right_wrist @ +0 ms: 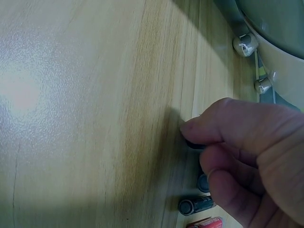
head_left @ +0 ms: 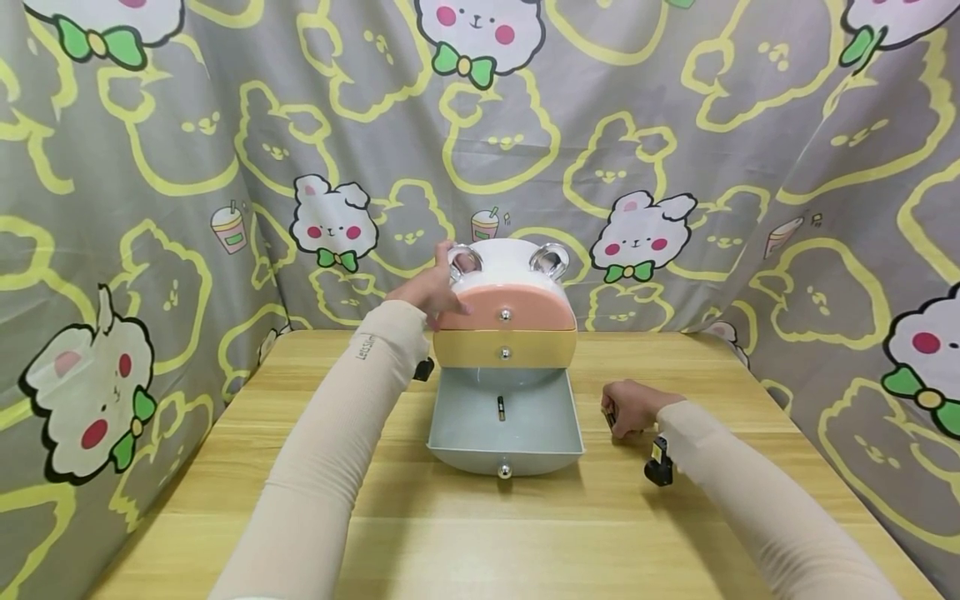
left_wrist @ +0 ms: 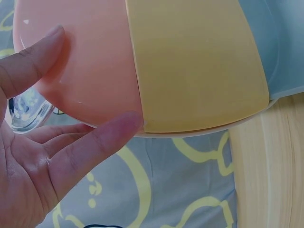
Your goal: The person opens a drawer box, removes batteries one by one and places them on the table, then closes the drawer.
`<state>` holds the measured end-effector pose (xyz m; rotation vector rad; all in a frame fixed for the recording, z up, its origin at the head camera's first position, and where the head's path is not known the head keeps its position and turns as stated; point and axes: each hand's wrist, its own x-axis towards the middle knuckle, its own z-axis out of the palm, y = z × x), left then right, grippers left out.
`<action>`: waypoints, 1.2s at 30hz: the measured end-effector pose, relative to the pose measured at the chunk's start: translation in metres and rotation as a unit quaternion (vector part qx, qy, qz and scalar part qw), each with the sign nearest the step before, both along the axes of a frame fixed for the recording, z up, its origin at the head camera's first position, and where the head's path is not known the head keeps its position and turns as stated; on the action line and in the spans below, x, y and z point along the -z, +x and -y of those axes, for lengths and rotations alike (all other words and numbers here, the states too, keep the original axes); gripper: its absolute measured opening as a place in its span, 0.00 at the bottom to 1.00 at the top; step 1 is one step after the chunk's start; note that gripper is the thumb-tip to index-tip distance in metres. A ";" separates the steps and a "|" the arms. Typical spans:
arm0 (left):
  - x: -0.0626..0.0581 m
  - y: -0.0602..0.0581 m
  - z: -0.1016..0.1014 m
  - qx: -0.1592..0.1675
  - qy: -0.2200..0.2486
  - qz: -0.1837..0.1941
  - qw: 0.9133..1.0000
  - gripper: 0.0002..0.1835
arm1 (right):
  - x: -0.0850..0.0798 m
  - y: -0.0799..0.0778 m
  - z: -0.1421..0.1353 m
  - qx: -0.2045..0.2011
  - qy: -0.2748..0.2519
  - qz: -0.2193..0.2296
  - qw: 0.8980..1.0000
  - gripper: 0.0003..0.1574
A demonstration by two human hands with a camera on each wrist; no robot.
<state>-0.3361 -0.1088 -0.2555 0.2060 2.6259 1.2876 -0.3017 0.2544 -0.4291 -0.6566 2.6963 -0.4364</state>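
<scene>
My left hand point(head_left: 427, 287) rests at the upper left side of a small animal-shaped drawer cabinet point(head_left: 495, 254). In the left wrist view, straight fingertips point(left_wrist: 59, 35) touch the pink drawer front point(left_wrist: 90, 61) and its edge beside the yellow drawer point(left_wrist: 199, 66). The grey bottom drawer point(head_left: 457, 425) stands pulled out, with a battery point(head_left: 501, 408) lying inside. To its right, my right hand point(head_left: 636, 406) is low over the table, thumb and forefinger pinching a small dark battery point(right_wrist: 194, 145), mostly hidden by the fingers. Under that hand lie a dark battery point(right_wrist: 195, 205) and a red one point(right_wrist: 206, 223).
The wooden table point(head_left: 495, 542) reaches back to a patterned grey curtain point(head_left: 390, 108), which also hangs at both sides. Silver knobs point(head_left: 505, 471) stick out from the drawer fronts. Silver ring ears point(head_left: 551, 260) top the cabinet.
</scene>
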 end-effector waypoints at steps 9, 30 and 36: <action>0.001 0.000 0.000 -0.002 0.001 0.000 1.000 0.65 | 0.000 -0.001 0.001 0.002 0.001 -0.004 1.000 0.24; 0.002 0.001 0.000 -0.005 0.005 0.000 1.000 0.66 | -0.003 0.004 -0.001 -0.007 -0.013 -0.002 1.000 0.17; 0.002 0.001 0.001 -0.005 0.004 -0.003 1.000 0.66 | -0.004 0.003 0.000 0.007 -0.007 0.009 1.000 0.16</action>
